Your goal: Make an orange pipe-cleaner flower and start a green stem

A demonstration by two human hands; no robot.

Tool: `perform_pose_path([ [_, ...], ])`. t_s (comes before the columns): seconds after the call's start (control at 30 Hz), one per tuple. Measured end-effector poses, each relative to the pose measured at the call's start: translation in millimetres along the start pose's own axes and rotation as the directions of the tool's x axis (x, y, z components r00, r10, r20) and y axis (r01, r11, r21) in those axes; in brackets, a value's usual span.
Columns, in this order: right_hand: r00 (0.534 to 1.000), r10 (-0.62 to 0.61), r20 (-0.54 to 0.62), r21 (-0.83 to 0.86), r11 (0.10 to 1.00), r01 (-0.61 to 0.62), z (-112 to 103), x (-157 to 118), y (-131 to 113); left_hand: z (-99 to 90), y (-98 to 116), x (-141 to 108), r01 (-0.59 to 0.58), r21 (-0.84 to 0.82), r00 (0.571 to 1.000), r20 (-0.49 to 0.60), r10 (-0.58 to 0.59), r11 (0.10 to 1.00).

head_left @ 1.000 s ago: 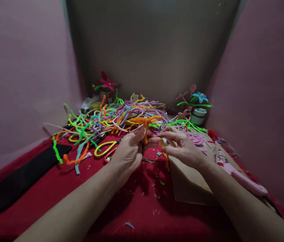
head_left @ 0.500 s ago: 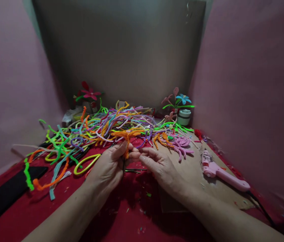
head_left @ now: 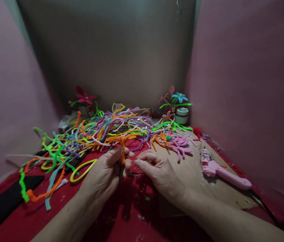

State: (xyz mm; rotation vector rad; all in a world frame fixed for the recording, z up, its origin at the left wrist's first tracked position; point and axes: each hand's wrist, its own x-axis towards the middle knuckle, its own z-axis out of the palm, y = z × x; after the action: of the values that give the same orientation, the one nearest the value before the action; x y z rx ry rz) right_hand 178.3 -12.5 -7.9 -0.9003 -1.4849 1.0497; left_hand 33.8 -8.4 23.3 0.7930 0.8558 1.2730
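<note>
Over the red cloth, my left hand (head_left: pixel 105 171) pinches an orange pipe-cleaner flower (head_left: pixel 123 148) between thumb and fingers. Its petals spread out at the top and a twisted orange part hangs down past my fingertips. A thin dark stem seems to run below it, partly hidden by the hand. Just to the right, my right hand (head_left: pixel 158 168) has thumb and index finger pressed together, a small gap away from the left fingers. Whatever that pinch holds is too small to make out. Behind both hands lies a heap of colourful pipe cleaners (head_left: pixel 116 122).
A pink glue gun (head_left: pixel 222 173) rests on a cardboard sheet (head_left: pixel 189 181) at right, near pink pipe cleaners (head_left: pixel 179 143). Yellow-handled scissors (head_left: pixel 83 171) lie left of my left hand. Pipe-cleaner flowers (head_left: pixel 179 97) and a pale jar (head_left: pixel 181 116) stand at the back.
My right hand has drawn slightly away from the left fingers, and its thumb and index finger are now pinched together. The left hand still holds the orange flower. The whole view has shifted slightly.
</note>
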Motion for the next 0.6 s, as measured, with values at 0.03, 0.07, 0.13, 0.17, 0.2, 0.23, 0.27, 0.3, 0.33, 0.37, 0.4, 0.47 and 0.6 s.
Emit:
perform_pose_path([
  [0.03, 1.0, -0.015, -0.004, -0.01, 1.0, 0.015, 1.2, -1.2, 0.0, 0.3, 0.6, -1.0, 0.0, 0.011, 1.0, -0.001, 0.0, 1.0],
  [0.07, 1.0, -0.031, -0.006, -0.015, 0.999, 0.031, 2.5, -2.4, 0.0, 0.6, 1.1, -1.8, 0.002, 0.02, 1.0, 0.0, -0.002, 1.0],
  [0.13, 0.998, -0.066, -0.014, -0.016, 0.998, 0.066, 4.6, -3.9, 0.3, 0.9, 1.9, -3.0, 0.012, 0.045, 1.0, 0.005, -0.012, 0.999],
  [0.17, 0.997, -0.08, -0.018, -0.013, 0.997, 0.08, 5.1, -4.1, 0.4, 0.9, 2.1, -3.3, 0.02, 0.061, 1.0, 0.011, -0.021, 0.998],
  [0.2, 0.996, -0.087, -0.024, -0.009, 0.996, 0.087, 5.2, -3.9, 0.5, 0.8, 2.2, -3.4, 0.022, 0.074, 1.0, 0.017, -0.023, 0.997],
  [0.23, 0.996, -0.085, -0.027, -0.006, 0.996, 0.085, 4.7, -3.5, 0.4, 0.8, 2.3, -3.4, 0.02, 0.085, 1.0, 0.022, -0.022, 0.996],
  [0.27, 0.997, -0.076, -0.03, -0.005, 0.997, 0.076, 3.9, -2.8, 0.1, 0.7, 2.3, -3.4, 0.012, 0.091, 1.0, 0.025, -0.014, 0.996],
  [0.3, 0.997, -0.065, -0.033, -0.005, 0.998, 0.065, 2.9, -2.1, -0.5, 0.7, 2.5, -3.3, 0.002, 0.091, 1.0, 0.026, -0.004, 0.996],
  [0.33, 0.998, -0.055, -0.037, -0.004, 0.999, 0.054, 1.7, -1.3, -1.3, 0.8, 2.8, -3.3, -0.01, 0.087, 1.0, 0.027, 0.007, 0.996],
  [0.37, 0.998, -0.042, -0.042, 0.001, 0.999, 0.042, 0.5, -0.4, -2.2, 0.8, 3.2, -3.2, -0.018, 0.081, 1.0, 0.025, 0.016, 0.997],
  [0.4, 0.998, -0.031, -0.047, 0.012, 0.999, 0.032, -0.6, 0.4, -3.2, 0.7, 3.7, -2.9, -0.027, 0.072, 0.999, 0.019, 0.026, 0.997],
  [0.47, 0.999, -0.003, -0.054, 0.059, 0.998, 0.006, -2.3, 2.0, -5.0, 0.3, 4.4, -2.0, -0.042, 0.059, 0.999, 0.004, 0.042, 0.997],
  [0.6, 0.999, 0.04, -0.028, 0.211, 0.977, -0.033, -2.6, 3.3, -6.2, -0.7, 2.6, -0.4, -0.031, 0.085, 0.999, 0.012, 0.03, 0.996],
])
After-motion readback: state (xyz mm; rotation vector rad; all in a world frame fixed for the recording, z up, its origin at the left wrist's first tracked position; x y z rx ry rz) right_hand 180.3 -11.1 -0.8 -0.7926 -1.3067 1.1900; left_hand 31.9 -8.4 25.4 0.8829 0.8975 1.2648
